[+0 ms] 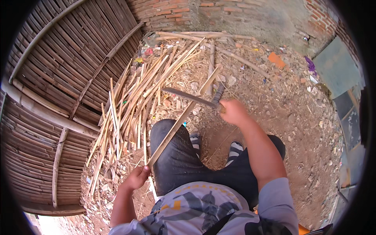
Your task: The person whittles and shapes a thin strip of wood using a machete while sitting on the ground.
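My left hand (137, 177) is closed round the near end of a long split bamboo strip (169, 135), which slants away from me past my left knee. In my right hand (234, 112), the handle of a machete (188, 95) is gripped. Its dark, slightly curved blade points left and crosses over the strip in its upper part. Whether the edge has cut into the bamboo, I cannot tell. A dark ridged piece (219, 94) shows just beyond the right fist; what it belongs to is unclear.
A heap of split bamboo strips (137, 98) lies to the left, beside a bamboo-slat panel (51, 66). Bamboo poles (244, 63) rest on the littered ground near a brick wall (250, 15). Grey sheets (337, 66) lean at right. My sandalled feet (235, 152) are between my knees.
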Demonstrator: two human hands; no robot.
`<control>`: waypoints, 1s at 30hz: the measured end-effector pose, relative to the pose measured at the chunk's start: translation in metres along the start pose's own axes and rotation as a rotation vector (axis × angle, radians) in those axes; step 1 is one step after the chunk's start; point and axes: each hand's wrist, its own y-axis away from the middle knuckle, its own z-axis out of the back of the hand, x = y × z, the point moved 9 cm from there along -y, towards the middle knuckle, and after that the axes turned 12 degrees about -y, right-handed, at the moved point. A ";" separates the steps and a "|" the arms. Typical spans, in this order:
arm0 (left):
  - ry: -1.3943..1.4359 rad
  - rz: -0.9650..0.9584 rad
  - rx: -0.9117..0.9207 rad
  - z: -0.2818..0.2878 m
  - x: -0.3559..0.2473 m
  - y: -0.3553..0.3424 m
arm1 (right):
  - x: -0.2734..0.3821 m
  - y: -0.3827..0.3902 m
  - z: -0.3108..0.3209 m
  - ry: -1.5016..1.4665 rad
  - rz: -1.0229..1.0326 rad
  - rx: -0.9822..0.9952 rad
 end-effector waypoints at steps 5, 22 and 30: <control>0.026 0.001 0.030 -0.005 0.001 0.005 | 0.062 0.016 -0.020 0.174 0.341 0.133; -0.009 0.021 0.075 -0.007 0.006 0.014 | -0.008 0.004 0.005 0.118 0.047 0.045; 0.133 0.051 0.132 -0.009 0.009 0.015 | 0.049 0.012 -0.007 0.124 0.311 -0.015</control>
